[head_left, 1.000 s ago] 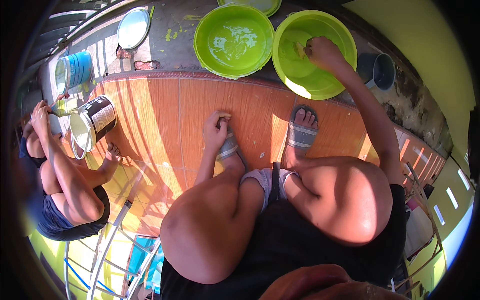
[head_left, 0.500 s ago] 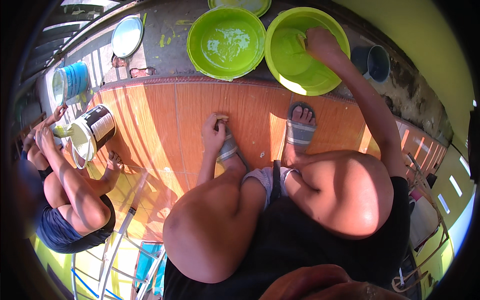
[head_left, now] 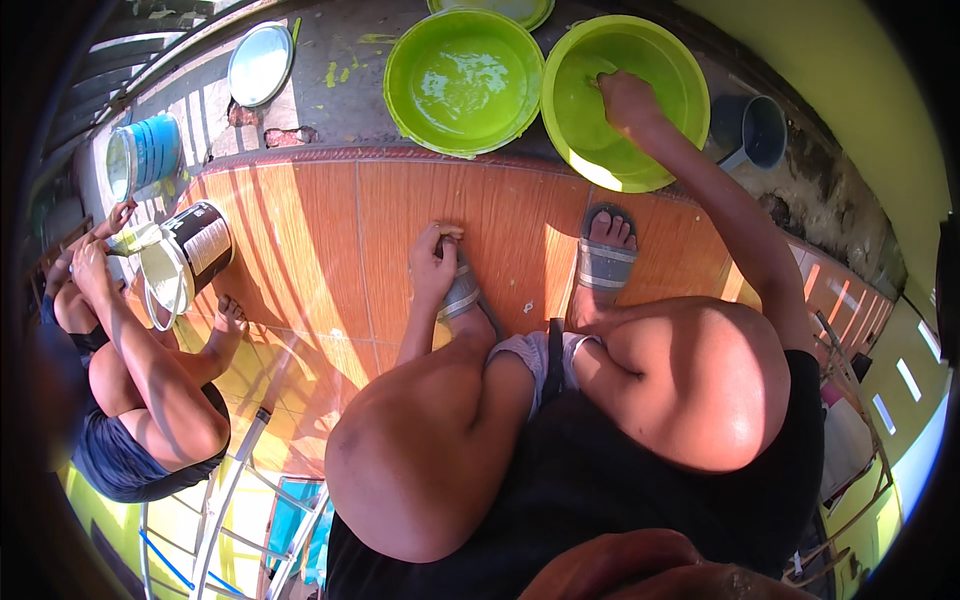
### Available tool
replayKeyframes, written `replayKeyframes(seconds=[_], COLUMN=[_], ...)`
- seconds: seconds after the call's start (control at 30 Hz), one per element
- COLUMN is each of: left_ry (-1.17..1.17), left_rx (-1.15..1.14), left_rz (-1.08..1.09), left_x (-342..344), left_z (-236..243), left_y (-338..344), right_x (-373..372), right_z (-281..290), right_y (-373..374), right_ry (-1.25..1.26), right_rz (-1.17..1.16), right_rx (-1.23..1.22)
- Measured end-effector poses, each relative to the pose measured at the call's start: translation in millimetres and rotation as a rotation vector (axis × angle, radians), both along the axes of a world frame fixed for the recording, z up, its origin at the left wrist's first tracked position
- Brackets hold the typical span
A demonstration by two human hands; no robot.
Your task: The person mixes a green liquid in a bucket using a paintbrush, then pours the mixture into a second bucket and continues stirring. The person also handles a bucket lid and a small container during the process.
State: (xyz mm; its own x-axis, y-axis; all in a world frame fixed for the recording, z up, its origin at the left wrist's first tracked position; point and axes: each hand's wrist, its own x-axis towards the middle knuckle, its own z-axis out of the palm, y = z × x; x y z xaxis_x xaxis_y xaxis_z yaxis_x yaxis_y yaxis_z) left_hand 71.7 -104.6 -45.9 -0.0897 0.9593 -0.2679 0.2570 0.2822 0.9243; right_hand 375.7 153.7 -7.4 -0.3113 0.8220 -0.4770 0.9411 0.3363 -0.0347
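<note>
I squat on an orange tiled floor (head_left: pixel 310 230) with my knees up. My right hand (head_left: pixel 625 100) reaches into the right one of two bright green basins (head_left: pixel 660 60), fingers curled down in the water; whether it holds anything I cannot tell. The left green basin (head_left: pixel 462 80) holds soapy water. My left hand (head_left: pixel 433 265) rests on my left foot in a grey sandal (head_left: pixel 462 290), fingers closed around the toes. My right foot wears a grey striped sandal (head_left: pixel 605 255).
Another person (head_left: pixel 130 400) squats at the left and handles a tilted paint can (head_left: pixel 185 255). A blue bucket (head_left: pixel 145 155) and a round metal lid (head_left: pixel 260 62) lie behind. A dark scoop cup (head_left: pixel 755 130) stands at the right. A metal rail (head_left: pixel 235 490) runs below.
My right hand has shifted slightly within the right basin. The person at the left has bent closer over the paint can. My left hand stays on my foot.
</note>
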Motion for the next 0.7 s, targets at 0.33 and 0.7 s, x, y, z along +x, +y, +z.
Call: replayKeyframes(seconds=[0.33,0.7], left_ry=[-0.014,0.019], left_rx=[-0.01,-0.004], left_rz=[0.018,0.007], left_x=[-2,-2], left_z=[-2,-4], left_y=[-2,-3], right_x=[46,16], right_z=[52,-11], right_y=[12,21], right_ry=[0.278,0.048], right_rz=[-0.255,-0.14], right_rx=[-0.138,-0.004])
